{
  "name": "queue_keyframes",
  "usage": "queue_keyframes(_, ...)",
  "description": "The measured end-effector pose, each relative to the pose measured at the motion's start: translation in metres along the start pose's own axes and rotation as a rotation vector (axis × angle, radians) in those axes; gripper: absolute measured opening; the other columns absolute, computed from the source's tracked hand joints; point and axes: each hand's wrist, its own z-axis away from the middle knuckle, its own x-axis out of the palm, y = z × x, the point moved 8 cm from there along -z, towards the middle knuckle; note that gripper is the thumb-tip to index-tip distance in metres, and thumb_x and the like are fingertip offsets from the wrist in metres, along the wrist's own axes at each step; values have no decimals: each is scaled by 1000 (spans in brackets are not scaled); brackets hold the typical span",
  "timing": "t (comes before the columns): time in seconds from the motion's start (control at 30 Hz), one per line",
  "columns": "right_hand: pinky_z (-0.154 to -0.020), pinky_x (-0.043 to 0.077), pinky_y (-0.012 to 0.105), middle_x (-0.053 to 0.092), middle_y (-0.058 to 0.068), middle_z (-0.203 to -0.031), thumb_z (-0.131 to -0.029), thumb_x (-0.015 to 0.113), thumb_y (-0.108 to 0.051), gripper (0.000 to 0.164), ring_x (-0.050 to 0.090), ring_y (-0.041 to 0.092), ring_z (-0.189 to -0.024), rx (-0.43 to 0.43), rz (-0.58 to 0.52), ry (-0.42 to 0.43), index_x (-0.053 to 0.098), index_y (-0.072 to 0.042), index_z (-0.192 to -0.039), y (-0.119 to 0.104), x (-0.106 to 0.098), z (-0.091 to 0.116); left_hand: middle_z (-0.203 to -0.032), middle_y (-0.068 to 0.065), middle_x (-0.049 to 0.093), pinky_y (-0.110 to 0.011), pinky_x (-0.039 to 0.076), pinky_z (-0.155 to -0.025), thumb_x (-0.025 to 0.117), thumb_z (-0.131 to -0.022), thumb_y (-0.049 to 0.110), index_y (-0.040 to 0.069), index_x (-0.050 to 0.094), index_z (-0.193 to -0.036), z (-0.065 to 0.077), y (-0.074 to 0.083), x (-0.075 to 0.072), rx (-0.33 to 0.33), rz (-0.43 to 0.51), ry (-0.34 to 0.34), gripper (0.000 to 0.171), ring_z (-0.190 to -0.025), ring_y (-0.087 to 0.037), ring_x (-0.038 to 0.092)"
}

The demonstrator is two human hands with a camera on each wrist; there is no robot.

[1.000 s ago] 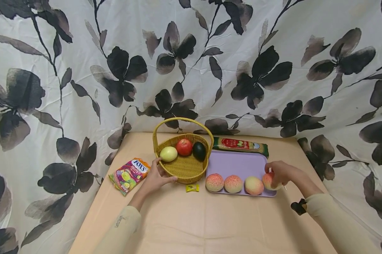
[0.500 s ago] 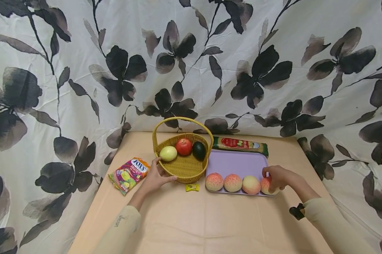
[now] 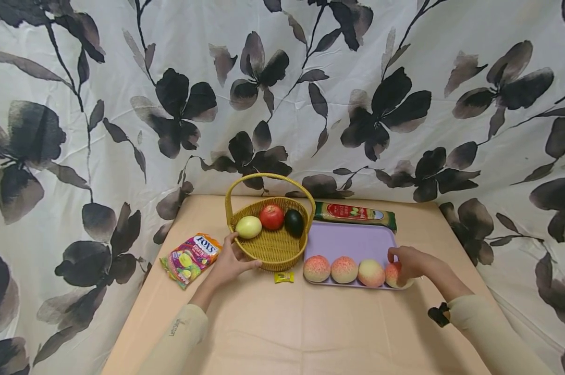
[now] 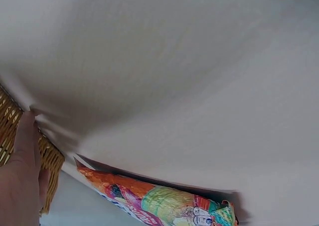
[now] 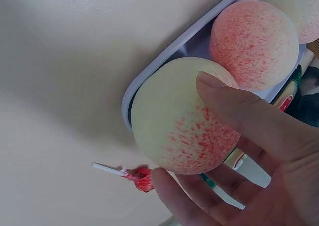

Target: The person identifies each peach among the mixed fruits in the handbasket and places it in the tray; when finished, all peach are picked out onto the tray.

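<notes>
My right hand grips a pink-and-cream peach at the right end of the purple tray. In the right wrist view the thumb lies over the peach and the fingers curve beneath it. Several more peaches line the tray's front edge to its left. My left hand rests against the left front side of a yellow wicker basket, fingers mostly straight along its wall. Inside are a pale yellow-green fruit, a red round fruit and a dark avocado.
A Fox's candy bag lies left of the basket, and a small yellow-wrapped candy in front of it. Behind the tray is a long green-and-red packet. A red-wrapped lollipop lies beside the right hand. A floral curtain hangs behind.
The right hand has brought the peach slightly left and down, up against its neighbour at the end of the row. The left hand and basket have stayed put.
</notes>
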Motion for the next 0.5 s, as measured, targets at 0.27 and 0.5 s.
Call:
queue_keyframes(0.27,-64,56,37,54,14,-99,-66,92,-8,58,52,27,-87,44,8,-22,59,-3,-115,1,-1,-1,-168,-26,24,-52,41,-120,92,-81,29,8,4,-164,2,1,2,-9,13,-3,123,-150,-44,41)
queue_keyframes(0.5,-75,60,48,56,27,-117,-71,93,-12,69,56,37,-100,70,-9,-35,57,-1,-128,-1,-5,-2,-170,-26,19,-54,38,-122,91,-83,30,9,3,-165,2,0,-2,-6,-24,6,122,-150,-45,40)
